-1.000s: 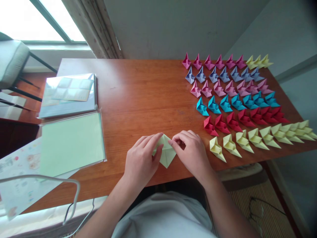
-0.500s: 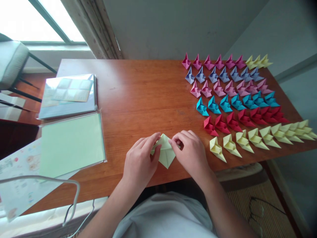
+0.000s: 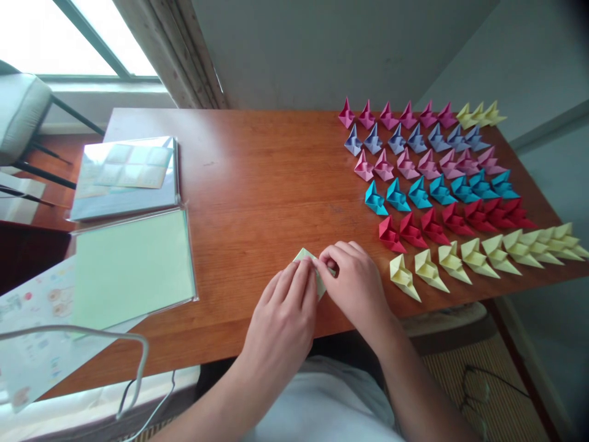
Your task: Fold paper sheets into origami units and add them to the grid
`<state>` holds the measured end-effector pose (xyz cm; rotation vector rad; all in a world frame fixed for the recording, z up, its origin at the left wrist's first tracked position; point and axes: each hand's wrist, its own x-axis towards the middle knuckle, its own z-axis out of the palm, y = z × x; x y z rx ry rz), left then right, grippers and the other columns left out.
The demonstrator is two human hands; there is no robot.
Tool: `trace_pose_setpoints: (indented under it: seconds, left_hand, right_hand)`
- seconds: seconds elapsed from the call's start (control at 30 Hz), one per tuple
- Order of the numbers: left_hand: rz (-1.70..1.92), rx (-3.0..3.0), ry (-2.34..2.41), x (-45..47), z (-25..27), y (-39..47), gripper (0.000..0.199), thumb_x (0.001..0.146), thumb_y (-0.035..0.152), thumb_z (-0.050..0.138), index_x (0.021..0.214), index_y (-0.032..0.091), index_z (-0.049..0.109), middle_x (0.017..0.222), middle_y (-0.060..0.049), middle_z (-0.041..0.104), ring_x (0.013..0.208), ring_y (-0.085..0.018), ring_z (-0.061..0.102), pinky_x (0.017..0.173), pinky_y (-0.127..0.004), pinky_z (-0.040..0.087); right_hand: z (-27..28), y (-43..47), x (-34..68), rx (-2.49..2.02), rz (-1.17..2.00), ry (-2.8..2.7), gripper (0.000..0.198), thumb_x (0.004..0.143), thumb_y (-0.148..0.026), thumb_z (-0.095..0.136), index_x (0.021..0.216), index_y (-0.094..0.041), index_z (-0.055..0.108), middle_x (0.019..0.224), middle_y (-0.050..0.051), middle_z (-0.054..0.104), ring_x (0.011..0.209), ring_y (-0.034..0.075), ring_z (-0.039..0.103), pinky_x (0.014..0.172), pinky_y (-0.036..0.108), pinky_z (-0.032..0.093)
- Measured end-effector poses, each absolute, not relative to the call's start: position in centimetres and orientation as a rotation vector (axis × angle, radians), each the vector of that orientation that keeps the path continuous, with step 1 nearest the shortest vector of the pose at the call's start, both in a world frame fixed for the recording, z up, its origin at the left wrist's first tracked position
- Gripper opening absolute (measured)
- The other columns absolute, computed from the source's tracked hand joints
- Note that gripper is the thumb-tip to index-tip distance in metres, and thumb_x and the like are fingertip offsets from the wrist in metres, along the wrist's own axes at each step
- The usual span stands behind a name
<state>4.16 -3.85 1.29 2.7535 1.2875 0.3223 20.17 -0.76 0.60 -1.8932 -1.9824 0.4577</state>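
A pale yellow-green piece of folded origami paper (image 3: 304, 253) lies at the table's near edge, mostly covered by my hands. My left hand (image 3: 285, 307) lies over it, fingers together and pressing on its middle; the thumb is hidden. At the paper's right side, my right hand (image 3: 352, 279) pinches the edge between thumb and curled fingers. To the right of that hand stands a row of folded pale yellow paper pieces (image 3: 402, 277). Behind them are rows of similar pieces in red (image 3: 389, 233), blue (image 3: 375, 197), pink (image 3: 363, 166), lilac (image 3: 353, 141) and magenta (image 3: 346, 114).
On the left of the wooden table (image 3: 257, 178) lie a pack of light green paper (image 3: 133, 270) and another clear-wrapped pack (image 3: 126, 178). A printed white sheet (image 3: 37, 331) sticks out beneath. A pale bent tube (image 3: 92, 330) crosses the lower left. A chair (image 3: 25, 110) stands by the window.
My left hand has moved right and down, from gripping the paper's left side to lying over its middle, and now hides most of it. My right hand stays at the right edge.
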Motion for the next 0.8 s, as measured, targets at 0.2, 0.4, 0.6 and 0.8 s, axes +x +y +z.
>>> trace_pose_setpoints:
  seconds: [0.2, 0.4, 0.6, 0.8]
  left_hand:
    - [0.198, 2.779, 1.299, 4.3, 0.8, -4.1, 0.052, 0.091, 0.013, 0.050, 0.141, 0.001, 0.051, 0.150, -0.019, 0.052, 0.139, -0.033, 0.049, 0.115, -0.043, 0.044]
    - [0.305, 2.787, 1.298, 4.1, 0.6, -3.9, 0.046, 0.094, 0.017, 0.050, 0.138, 0.002, 0.055, 0.147, -0.019, 0.055, 0.135, -0.031, 0.053, 0.113, -0.040, 0.045]
    - [0.282, 2.800, 1.302, 4.2, 1.0, -3.9, 0.051, 0.098, 0.028, 0.048, 0.140, -0.001, 0.052, 0.150, -0.020, 0.051, 0.137, -0.031, 0.052, 0.113, -0.041, 0.045]
    - [0.209, 2.816, 1.268, 4.1, 0.9, -3.9, 0.057, 0.097, 0.035, 0.050, 0.140, -0.002, 0.052, 0.152, -0.022, 0.048, 0.141, -0.033, 0.047, 0.116, -0.043, 0.042]
  right_hand:
    - [0.7, -0.7, 20.3, -1.886, 0.464, -1.981, 0.025, 0.093, -0.027, 0.064, 0.070, -0.022, 0.057, 0.075, 0.001, 0.064, 0.075, 0.019, 0.054, 0.072, 0.032, 0.040]
    - [0.7, 0.0, 20.3, -1.855, 0.519, -1.988, 0.021, 0.091, -0.022, 0.065, 0.070, -0.022, 0.060, 0.075, 0.001, 0.066, 0.077, 0.019, 0.056, 0.073, 0.032, 0.041]
    - [0.5, 1.4, 20.3, -1.844, 0.530, -2.017, 0.016, 0.089, -0.021, 0.067, 0.074, -0.022, 0.061, 0.076, 0.001, 0.067, 0.079, 0.019, 0.057, 0.071, 0.030, 0.039]
    - [1.6, 3.1, 20.4, -1.909, 0.646, -2.041, 0.019, 0.084, -0.031, 0.075, 0.072, -0.023, 0.063, 0.070, -0.002, 0.067, 0.070, 0.016, 0.058, 0.061, 0.029, 0.033]
